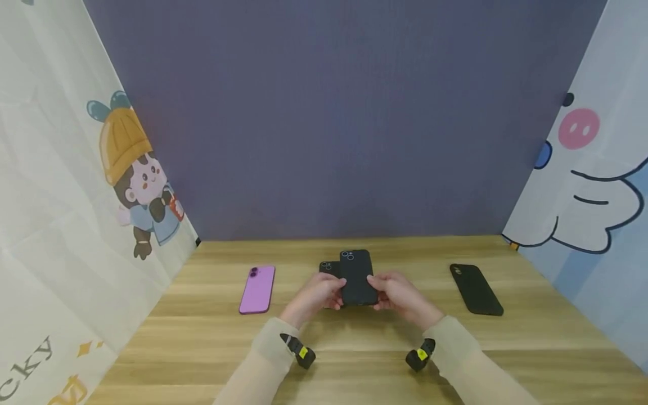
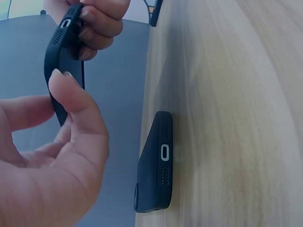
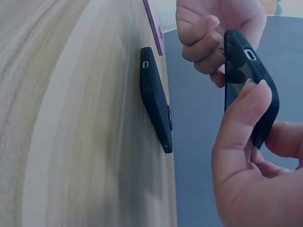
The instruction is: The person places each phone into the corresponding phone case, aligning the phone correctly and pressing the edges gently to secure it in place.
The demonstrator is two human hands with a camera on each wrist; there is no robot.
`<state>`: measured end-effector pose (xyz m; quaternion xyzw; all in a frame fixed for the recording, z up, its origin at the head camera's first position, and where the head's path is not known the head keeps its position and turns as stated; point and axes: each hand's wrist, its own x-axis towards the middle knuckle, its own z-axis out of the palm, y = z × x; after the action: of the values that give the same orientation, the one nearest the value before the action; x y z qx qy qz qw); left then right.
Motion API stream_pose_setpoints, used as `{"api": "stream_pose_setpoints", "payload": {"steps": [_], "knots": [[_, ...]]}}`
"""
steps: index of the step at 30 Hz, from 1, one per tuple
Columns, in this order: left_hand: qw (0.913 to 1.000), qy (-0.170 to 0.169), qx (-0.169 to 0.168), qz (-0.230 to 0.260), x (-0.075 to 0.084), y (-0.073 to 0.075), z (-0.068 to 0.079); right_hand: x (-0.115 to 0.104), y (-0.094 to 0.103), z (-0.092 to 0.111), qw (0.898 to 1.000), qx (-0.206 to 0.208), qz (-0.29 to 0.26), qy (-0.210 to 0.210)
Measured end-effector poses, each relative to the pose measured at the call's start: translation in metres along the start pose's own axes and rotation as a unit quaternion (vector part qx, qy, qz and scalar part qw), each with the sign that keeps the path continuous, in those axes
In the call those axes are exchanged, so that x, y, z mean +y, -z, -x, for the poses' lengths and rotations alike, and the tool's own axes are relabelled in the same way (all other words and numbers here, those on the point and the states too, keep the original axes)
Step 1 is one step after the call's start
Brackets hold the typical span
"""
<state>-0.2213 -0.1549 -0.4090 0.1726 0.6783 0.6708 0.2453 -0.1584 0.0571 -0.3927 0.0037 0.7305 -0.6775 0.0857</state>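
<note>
Presently your left hand (image 1: 316,295) and right hand (image 1: 400,295) pinch the cased phone (image 1: 357,284), raised above and right of the lying black phone (image 2: 154,170); uneven thumb pressure could drop it against that one.

Fitted with long, pale cream sleeves (image 1: 269,343) and two black wrist straps (image 1: 292,342), one per arm, bearing compact black modules (image 1: 306,360) with bright yellow markings (image 1: 303,352).

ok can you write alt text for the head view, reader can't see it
A person's hands hold a black phone over a wooden table, partly hiding a similar black one. A purple phone lies left, a dark phone or case right.
</note>
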Motion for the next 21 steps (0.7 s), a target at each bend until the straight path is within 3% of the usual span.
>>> {"api": "stream_pose_setpoints", "payload": {"steps": [6,21], "knots": [[0.9995,0.004,0.026,-0.019,-0.003,-0.004,0.003,0.007,0.000,-0.003,1.000,0.008,-0.001,-0.010],[0.9983,-0.002,0.036,-0.045,-0.007,-0.011,-0.001,0.013,0.011,-0.020,0.999,0.038,0.015,-0.015]]}}
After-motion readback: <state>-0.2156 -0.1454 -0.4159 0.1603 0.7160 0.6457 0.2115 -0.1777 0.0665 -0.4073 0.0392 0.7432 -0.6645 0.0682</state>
